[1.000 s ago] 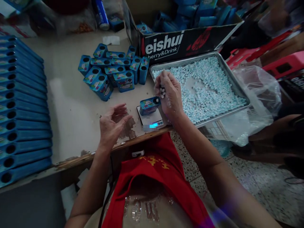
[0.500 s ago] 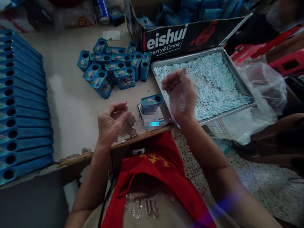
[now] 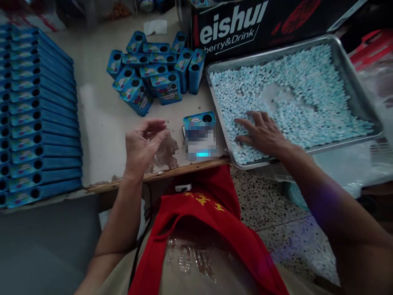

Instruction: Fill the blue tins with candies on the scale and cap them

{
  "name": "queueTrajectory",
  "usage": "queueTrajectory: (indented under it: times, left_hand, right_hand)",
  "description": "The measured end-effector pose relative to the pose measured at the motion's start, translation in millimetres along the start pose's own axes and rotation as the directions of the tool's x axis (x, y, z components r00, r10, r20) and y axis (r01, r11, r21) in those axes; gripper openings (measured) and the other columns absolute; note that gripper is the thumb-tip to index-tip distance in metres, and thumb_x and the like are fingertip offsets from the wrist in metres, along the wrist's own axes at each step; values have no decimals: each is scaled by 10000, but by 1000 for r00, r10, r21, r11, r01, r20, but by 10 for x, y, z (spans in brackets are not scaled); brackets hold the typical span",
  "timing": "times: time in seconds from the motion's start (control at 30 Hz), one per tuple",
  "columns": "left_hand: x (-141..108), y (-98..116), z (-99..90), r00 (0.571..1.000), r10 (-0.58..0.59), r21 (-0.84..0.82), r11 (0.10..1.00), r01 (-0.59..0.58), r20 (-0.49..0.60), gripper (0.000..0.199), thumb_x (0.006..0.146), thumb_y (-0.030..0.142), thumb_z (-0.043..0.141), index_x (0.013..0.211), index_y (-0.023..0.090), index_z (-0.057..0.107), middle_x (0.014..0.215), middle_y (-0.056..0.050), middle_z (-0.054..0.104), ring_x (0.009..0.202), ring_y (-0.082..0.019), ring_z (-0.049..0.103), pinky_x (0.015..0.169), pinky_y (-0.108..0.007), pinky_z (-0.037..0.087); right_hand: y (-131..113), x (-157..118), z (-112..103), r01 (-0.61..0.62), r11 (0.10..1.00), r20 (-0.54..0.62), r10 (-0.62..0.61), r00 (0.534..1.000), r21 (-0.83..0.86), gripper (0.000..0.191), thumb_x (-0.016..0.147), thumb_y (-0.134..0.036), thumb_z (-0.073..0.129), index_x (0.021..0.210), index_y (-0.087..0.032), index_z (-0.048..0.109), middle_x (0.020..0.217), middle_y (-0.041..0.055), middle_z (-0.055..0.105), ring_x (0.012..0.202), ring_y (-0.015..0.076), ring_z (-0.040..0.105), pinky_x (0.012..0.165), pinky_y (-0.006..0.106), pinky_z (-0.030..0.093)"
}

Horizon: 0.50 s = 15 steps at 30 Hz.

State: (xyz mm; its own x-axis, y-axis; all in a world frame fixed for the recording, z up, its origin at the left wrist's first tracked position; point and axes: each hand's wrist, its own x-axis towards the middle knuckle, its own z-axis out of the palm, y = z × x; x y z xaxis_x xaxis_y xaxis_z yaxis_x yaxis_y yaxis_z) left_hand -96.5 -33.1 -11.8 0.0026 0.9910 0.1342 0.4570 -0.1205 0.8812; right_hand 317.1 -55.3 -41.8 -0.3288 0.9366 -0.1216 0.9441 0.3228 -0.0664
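My right hand [image 3: 260, 132] lies palm down on small pale-blue candies [image 3: 319, 73], its fingers spread, near the left side of a metal tray [image 3: 353, 67]. My left hand [image 3: 143, 145] hovers over the table's front edge, loosely curled, with thumb and fingers apart and nothing visible between them. Between the hands, one blue candy box [image 3: 199, 119] with a round dark hole in its top stands on a small scale [image 3: 201, 143]. The scale's lower part is blurred, apart from a bright cyan display. Neither hand touches the box.
Several similar blue boxes [image 3: 166, 88] stand clustered behind the scale. Long rows of blue boxes [image 3: 58, 123] fill the table's left side. A black carton [image 3: 236, 28] stands behind the tray, and clear plastic [image 3: 344, 164] hangs by the tray's front edge.
My right hand has come down from a cupped pose above the tray's left side and now rests spread on the candies. The left hand has hardly moved. The view has shifted.
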Motion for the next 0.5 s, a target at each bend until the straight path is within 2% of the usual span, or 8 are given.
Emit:
queueTrajectory:
  times: [0.07, 0.13, 0.2, 0.23, 0.27, 0.33, 0.43, 0.5]
  left_hand:
    - [-7, 66, 61, 1000, 21, 28, 999, -22, 14, 255, 923, 256, 930, 1151, 242, 818, 1103, -36, 862, 1055, -218, 848, 1013, -359, 728]
    - [-15, 100, 77, 1000, 25, 48, 999, -26, 10, 245, 929, 268, 933, 1145, 242, 820, 1098, -34, 861, 1062, -213, 846, 1024, -351, 723]
    - [-23, 108, 61, 1000, 9, 57, 998, -9, 0, 235, 933, 277, 934, 1137, 245, 823, 1091, -31, 859, 1056, -209, 845, 1026, -344, 718]
    - [-24, 108, 49, 1000, -5, 59, 998, 5, -3, 233, 932, 279, 934, 1135, 246, 825, 1089, -30, 858, 1053, -210, 845, 1028, -344, 717]
    - [-23, 107, 37, 1000, -20, 62, 998, 20, -4, 235, 928, 279, 934, 1135, 245, 828, 1086, -30, 858, 1049, -211, 845, 1031, -346, 717]
    - [-13, 109, 24, 999, -42, 69, 997, 42, -5, 241, 920, 277, 932, 1136, 239, 832, 1085, -33, 857, 1050, -218, 846, 1039, -357, 716]
    - [14, 118, 40, 999, -35, 69, 997, 35, 0, 242, 914, 291, 933, 1132, 243, 838, 1087, -37, 857, 1056, -228, 847, 1042, -370, 719]
    - [27, 118, 61, 1000, -21, 47, 999, 21, 14, 248, 917, 317, 937, 1135, 250, 840, 1092, -42, 859, 1056, -231, 849, 1046, -375, 720]
  right_hand:
    - [5, 144, -25, 56, 998, 12, -56, 998, -15, 445, 1147, -438, 557, 1471, -175, 714, 1474, 265, 696, 1338, 452, 656, 1032, 546, 587]
    - [28, 227, -26, 66, 995, 41, -69, 997, 72, 344, 1126, -409, 534, 1276, -178, 740, 1272, 222, 747, 1066, 367, 704, 835, 450, 551]
    - [69, 254, 7, -13, 952, 8, 11, 1000, 305, 254, 1053, -444, 610, 1106, -224, 726, 1044, 142, 743, 836, 285, 643, 729, 407, 459]
    - [93, 255, 30, -72, 881, -25, 94, 995, 468, 238, 996, -482, 673, 1028, -249, 706, 922, 96, 702, 758, 253, 589, 705, 396, 423]
    - [119, 252, 51, -120, 777, -45, 187, 981, 618, 263, 950, -531, 713, 965, -271, 675, 820, 53, 636, 700, 228, 531, 684, 388, 397]
    - [164, 240, 65, -161, 497, -16, 334, 943, 853, 368, 898, -644, 732, 890, -302, 598, 723, -5, 505, 615, 189, 402, 622, 372, 341]
    - [174, 218, -1, -109, 88, 75, 330, 941, 990, 448, 888, -726, 693, 856, -319, 509, 718, -24, 434, 583, 166, 260, 550, 355, 260]
    - [124, 208, -73, -63, -124, 98, 301, 949, 990, 437, 844, -695, 725, 853, -314, 512, 751, -5, 472, 605, 167, 283, 547, 344, 262]
